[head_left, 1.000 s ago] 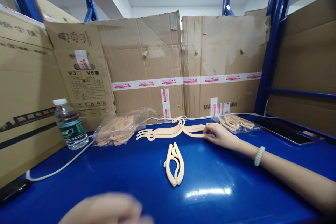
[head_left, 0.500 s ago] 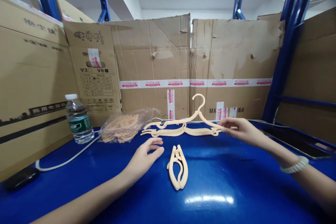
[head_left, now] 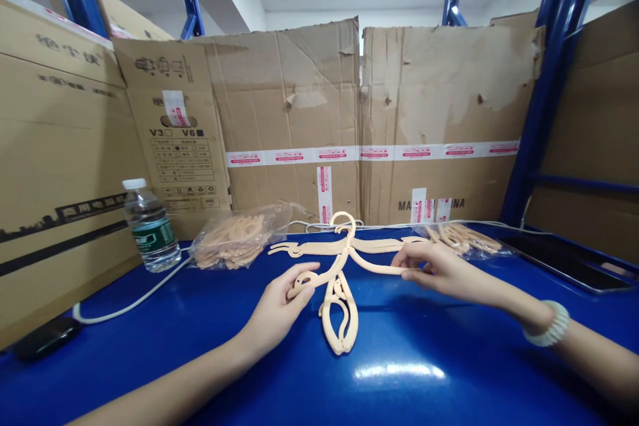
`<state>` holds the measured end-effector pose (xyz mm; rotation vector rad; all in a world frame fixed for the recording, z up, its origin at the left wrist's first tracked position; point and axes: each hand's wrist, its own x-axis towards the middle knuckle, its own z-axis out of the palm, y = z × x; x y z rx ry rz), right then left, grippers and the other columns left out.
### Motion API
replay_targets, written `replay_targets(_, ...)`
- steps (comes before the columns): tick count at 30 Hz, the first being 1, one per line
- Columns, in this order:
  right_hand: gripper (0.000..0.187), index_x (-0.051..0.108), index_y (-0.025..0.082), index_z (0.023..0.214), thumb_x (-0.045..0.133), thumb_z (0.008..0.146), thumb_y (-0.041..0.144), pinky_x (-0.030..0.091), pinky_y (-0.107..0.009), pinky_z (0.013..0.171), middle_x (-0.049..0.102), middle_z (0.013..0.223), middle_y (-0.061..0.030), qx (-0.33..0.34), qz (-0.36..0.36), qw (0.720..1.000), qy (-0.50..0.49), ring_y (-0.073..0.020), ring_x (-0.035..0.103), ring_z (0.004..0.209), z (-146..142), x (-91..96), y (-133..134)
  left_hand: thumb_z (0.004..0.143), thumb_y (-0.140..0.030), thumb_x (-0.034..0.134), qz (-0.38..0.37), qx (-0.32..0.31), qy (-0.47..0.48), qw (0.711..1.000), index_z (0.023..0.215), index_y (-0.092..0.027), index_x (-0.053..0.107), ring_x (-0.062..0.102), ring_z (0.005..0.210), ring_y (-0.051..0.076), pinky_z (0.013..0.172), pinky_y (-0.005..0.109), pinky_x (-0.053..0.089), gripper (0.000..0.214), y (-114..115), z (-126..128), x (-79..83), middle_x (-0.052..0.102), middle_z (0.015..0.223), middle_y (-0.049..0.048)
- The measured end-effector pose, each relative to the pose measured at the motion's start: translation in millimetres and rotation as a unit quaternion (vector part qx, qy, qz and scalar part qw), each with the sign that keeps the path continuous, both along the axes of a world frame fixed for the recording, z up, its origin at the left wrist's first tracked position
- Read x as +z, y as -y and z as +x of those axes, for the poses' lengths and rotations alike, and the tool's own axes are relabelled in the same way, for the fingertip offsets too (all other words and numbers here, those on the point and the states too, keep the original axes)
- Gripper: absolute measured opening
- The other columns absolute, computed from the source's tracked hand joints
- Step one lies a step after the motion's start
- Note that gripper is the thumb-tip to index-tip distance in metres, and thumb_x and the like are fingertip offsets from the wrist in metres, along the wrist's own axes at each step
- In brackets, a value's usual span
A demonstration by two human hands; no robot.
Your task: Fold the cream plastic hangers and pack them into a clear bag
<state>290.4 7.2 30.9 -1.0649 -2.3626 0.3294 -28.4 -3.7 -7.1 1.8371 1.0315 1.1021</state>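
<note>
Between my two hands a beige folding clothes hanger is held up with its hook at the top. My left hand pinches the notched end of one arm. Fingers of my right hand grip the tip of the other arm. Behind it an unfolded hanger of the same kind lies flat on the table. A folded hanger lies nearer to me, its upper end close under the held one.
Clear bags of folded hangers lie at the left and right. Also on the blue table are a water bottle, a black object, a white cable and a dark flat device. Cardboard stands behind.
The hanger in my right hand has come toward me and left, and my left hand has closed on its other arm. The bag on the right has come into view.
</note>
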Motion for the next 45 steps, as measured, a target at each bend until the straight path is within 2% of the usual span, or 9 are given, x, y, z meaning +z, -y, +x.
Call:
replay_targets(6,0.024,0.064,0.020,0.103,0.041,0.095,0.020,0.045,-0.034,0.073,0.063,0.090,-0.0094,0.021,0.203,0.971,0.127,-0.0221,0.055,0.084,0,0.7,-1,0.080,-0.044,0.061,0.012,0.065,0.023,0.998,0.109,-0.017,0.064,0.057,0.074,0.018,0.067,0.027,0.046,0.040,1,1,6.7,0.065,0.091,0.0051)
replay_targets(10,0.025,0.064,0.019,0.099,0.039,0.095,0.017,0.042,-0.032,0.064,0.065,0.083,-0.0086,-0.052,0.313,0.925,0.209,-0.0212,0.056,0.074,-1,-1.4,1,0.076,-0.045,0.063,0.005,0.081,0.038,0.996,0.107,-0.017,0.065,0.053,0.065,0.015,0.061,0.027,0.046,0.042,2,4,10.3,0.063,0.085,0.0039)
replay_targets(15,0.030,0.063,0.021,0.100,0.042,0.086,0.005,0.033,-0.025,0.047,0.069,0.089,-0.0067,-0.137,0.352,0.892,0.247,-0.0162,0.059,0.061,-1,-5.7,4,0.073,-0.042,0.065,0.004,0.083,0.049,0.995,0.106,-0.016,0.066,0.052,0.063,0.015,0.061,0.027,0.047,0.042,4,5,12.3,0.062,0.079,0.0028)
replay_targets(21,0.033,0.063,0.020,0.098,0.037,0.087,0.004,0.044,-0.025,0.054,0.064,0.112,-0.0107,-0.124,0.357,0.898,0.227,-0.0182,0.064,0.073,-4,-2.9,8,0.075,-0.043,0.065,0.013,0.081,0.050,0.995,0.107,-0.016,0.066,0.052,0.063,0.014,0.061,0.027,0.048,0.042,3,4,10.4,0.062,0.080,0.0025)
replay_targets(26,0.037,0.053,0.024,0.123,0.039,0.091,0.013,0.054,-0.034,0.072,0.051,0.127,-0.0123,-0.073,0.279,0.953,0.089,-0.0213,0.063,0.090,-10,-5.7,8,0.076,-0.045,0.064,0.011,0.090,0.048,0.995,0.109,-0.016,0.065,0.056,0.074,0.017,0.063,0.027,0.049,0.044,0,3,7.6,0.065,0.093,0.0060)
replay_targets(30,0.041,0.050,0.024,0.127,0.050,0.086,0.019,0.057,-0.031,0.067,0.054,0.121,-0.0122,-0.051,0.178,0.980,-0.069,-0.0179,0.061,0.083,-13,-10.7,4,0.077,-0.043,0.064,0.010,0.089,0.047,0.995,0.110,-0.016,0.065,0.058,0.078,0.018,0.065,0.027,0.050,0.043,1,3,7.6,0.065,0.098,0.0068)
replay_targets(34,0.031,0.061,0.021,0.114,0.056,0.083,0.025,0.058,-0.035,0.072,0.066,0.098,-0.0088,-0.052,0.086,0.988,-0.120,-0.0211,0.063,0.084,-11,-11.2,0,0.076,-0.040,0.067,0.013,0.087,0.060,0.994,0.107,-0.018,0.066,0.058,0.072,0.016,0.066,0.027,0.050,0.038,3,2,9.1,0.065,0.088,0.0035)
replay_targets(40,0.028,0.068,0.020,0.107,0.058,0.083,0.030,0.052,-0.039,0.087,0.068,0.105,-0.0091,-0.016,-0.004,0.984,-0.175,-0.0240,0.063,0.098,-8,-5.5,-3,0.071,-0.038,0.074,-0.031,0.092,0.138,0.986,0.104,-0.016,0.065,0.062,0.072,0.015,0.071,0.026,0.051,0.040,2,0,6.9,0.064,0.079,0.0007)
replay_targets(45,0.032,0.069,0.018,0.105,0.063,0.080,0.037,0.052,-0.037,0.082,0.068,0.099,-0.0089,0.007,-0.073,0.975,-0.210,-0.0235,0.062,0.092,-7,-7.4,-7,0.066,-0.037,0.079,-0.106,0.053,0.187,0.975,0.116,-0.015,0.054,0.067,0.072,0.016,0.071,0.027,0.054,0.060,3,4,6.8,0.064,0.080,0.0006)
